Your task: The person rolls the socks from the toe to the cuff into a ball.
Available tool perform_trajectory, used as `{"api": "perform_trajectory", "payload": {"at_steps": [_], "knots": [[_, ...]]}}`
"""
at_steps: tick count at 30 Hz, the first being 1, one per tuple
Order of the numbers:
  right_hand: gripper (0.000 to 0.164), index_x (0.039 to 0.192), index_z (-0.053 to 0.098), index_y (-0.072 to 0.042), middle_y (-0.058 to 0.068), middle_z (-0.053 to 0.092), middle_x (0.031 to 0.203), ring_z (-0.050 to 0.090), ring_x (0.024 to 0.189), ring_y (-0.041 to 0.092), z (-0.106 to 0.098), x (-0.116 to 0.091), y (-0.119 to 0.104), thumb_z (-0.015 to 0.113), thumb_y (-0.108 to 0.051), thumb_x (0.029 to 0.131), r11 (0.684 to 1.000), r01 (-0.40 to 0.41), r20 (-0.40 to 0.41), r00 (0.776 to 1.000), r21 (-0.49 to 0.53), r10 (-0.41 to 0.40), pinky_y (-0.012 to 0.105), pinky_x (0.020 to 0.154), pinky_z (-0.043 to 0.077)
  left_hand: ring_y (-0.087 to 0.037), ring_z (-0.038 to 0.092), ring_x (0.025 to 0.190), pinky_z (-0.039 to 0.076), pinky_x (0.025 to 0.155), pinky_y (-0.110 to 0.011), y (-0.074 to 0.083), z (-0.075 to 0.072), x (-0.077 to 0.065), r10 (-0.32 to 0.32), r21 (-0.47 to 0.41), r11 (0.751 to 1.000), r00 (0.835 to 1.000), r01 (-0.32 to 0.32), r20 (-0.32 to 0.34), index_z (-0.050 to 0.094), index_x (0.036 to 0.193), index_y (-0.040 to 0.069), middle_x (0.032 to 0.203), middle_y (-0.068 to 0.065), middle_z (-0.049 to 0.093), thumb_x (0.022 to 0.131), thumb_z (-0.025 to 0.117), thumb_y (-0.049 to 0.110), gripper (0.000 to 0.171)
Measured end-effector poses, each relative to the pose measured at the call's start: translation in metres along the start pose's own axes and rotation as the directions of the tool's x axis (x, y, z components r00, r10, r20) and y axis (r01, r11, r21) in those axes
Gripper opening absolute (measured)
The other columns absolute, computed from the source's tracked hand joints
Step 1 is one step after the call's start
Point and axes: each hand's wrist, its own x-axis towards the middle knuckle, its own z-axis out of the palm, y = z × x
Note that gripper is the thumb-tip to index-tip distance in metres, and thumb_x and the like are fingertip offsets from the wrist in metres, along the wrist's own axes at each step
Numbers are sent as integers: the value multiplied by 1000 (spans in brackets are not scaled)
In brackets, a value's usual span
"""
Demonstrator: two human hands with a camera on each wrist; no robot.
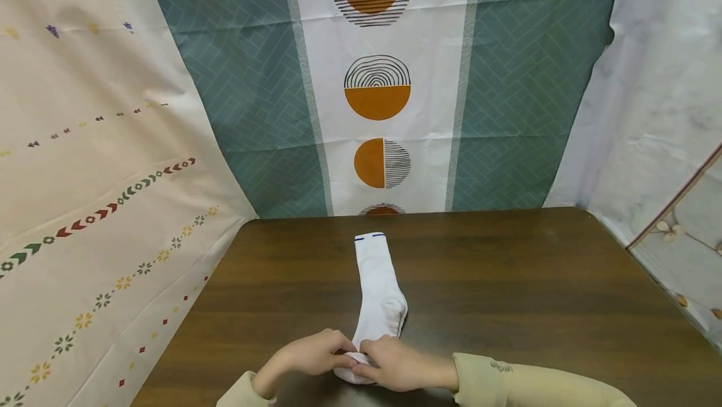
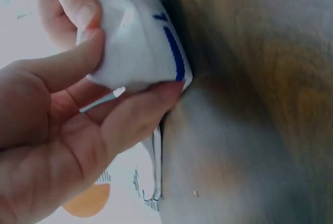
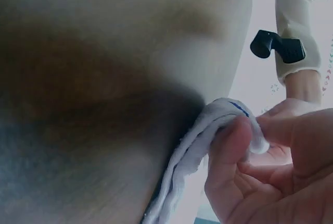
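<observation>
A white sock [image 1: 376, 281] lies lengthwise on the table, its blue-marked cuff toward the far edge and a doubled edge showing at the heel. Its near toe end is turned up and bunched between both hands. My left hand [image 1: 318, 354] pinches this end from the left, thumb on top and fingers beneath, beside a blue stripe on the fabric [image 2: 135, 41] in the left wrist view. From the other side my right hand [image 1: 395, 363] grips the same end between thumb and fingers. Layered fabric [image 3: 190, 151] curves up into the fingers in the right wrist view.
The dark wooden table [image 1: 496, 281] extends around the sock. A green and white patterned cloth [image 1: 242, 81] hangs behind it, with a cream patterned cloth [image 1: 84, 162] on the left and a pale sheet [image 1: 648, 143] on the right. A dark strap-on device [image 3: 278, 46] sits on the left sleeve.
</observation>
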Motion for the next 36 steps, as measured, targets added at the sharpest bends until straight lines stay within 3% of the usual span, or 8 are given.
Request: {"api": "perform_trajectory", "payload": {"at_steps": [5, 14, 17, 21, 25, 30, 34, 36], "knots": [[28, 69, 61, -14, -17, 39, 57, 35, 52, -6, -1, 4, 1, 58, -23, 95, 999, 24, -22, 999, 48, -23, 10, 49, 31, 5, 30, 48, 25, 46, -14, -4, -3, 0, -84, -189, 979, 996, 82, -5, 72, 86, 2, 56, 13, 38, 95, 59, 17, 22], [13, 71, 63, -10, -14, 50, 54, 40, 49, -8, 0, 7, 2, 73, -4, 75, 966, -88, 6, 996, 245, 89, 11, 46, 36, 0, 41, 51, 33, 48, -16, -1, 9, 2, -220, -321, 929, 973, 186, -74, 64, 87, -3, 59, 6, 50, 82, 71, 3, 10], [18, 74, 60, -14, -13, 52, 56, 41, 50, -9, 1, 6, 1, 75, -4, 73, 985, -48, -1, 999, 168, 49, 10, 47, 37, -1, 44, 51, 35, 47, -17, 1, 12, 3, -252, -315, 926, 962, 208, -105, 63, 82, -1, 59, 2, 56, 78, 74, 0, 12], [20, 74, 61, -20, -14, 52, 60, 41, 55, -8, 1, 3, -4, 77, -8, 71, 990, 107, -80, 990, -97, -115, 6, 50, 31, 0, 45, 50, 35, 47, -16, 1, 15, 6, -266, -236, 947, 944, 218, -194, 69, 72, 4, 58, -3, 63, 72, 80, 2, 11], [13, 79, 63, -23, -12, 51, 62, 43, 56, -4, 2, -2, -14, 75, -19, 78, 921, 193, -81, 969, -337, -233, 11, 50, 29, 1, 44, 50, 36, 47, -16, 0, 20, 9, -262, -144, 963, 922, 229, -286, 71, 63, 7, 55, 2, 62, 66, 83, 6, 13], [21, 82, 61, -23, -10, 52, 59, 46, 54, 2, 6, -4, -24, 77, -35, 75, 846, 184, 15, 979, -500, -203, 19, 46, 31, 3, 44, 51, 39, 48, -16, 0, 23, 11, -246, -71, 969, 914, 236, -323, 74, 65, 8, 57, 7, 63, 67, 80, 3, 8], [22, 69, 60, -22, -11, 54, 59, 47, 50, 4, 15, 2, -30, 79, -34, 69, 696, 172, 15, 974, -698, -226, 21, 41, 34, 4, 40, 49, 38, 47, -15, 5, 22, 11, -189, 45, 975, 919, 217, -347, 73, 65, 8, 56, 7, 62, 69, 75, -1, 10], [21, 66, 60, -22, -11, 54, 60, 48, 49, 5, 18, 5, -31, 78, -31, 70, 657, 174, 13, 970, -734, -241, 20, 40, 35, 3, 39, 50, 37, 46, -16, 11, 21, 9, -166, 114, 969, 923, 217, -349, 71, 63, 9, 54, 8, 58, 69, 72, -2, 13]]}}
